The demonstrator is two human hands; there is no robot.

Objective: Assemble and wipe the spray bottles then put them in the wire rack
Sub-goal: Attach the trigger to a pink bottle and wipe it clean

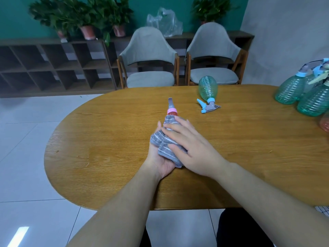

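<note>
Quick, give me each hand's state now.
Left hand: grips the cloth-wrapped pink bottle from below.
Right hand: open, fingers pressing the grey cloth.

Pink-collared spray bottle with grey nozzle (171,110): body hidden under grey striped cloth (168,142); only collar, neck, nozzle visible.
Left hand (161,162): palm and fingers mostly covered by cloth and right hand (193,151); grip cannot be told.
Cluster of green ribbed plastic spray bottles (292,90), far right: cut by picture edge; count unclear.
Pinkish translucent object (324,123), right edge: mostly cut off; identity unclear.
Checked fabric (323,210), near right: cropped.
</note>
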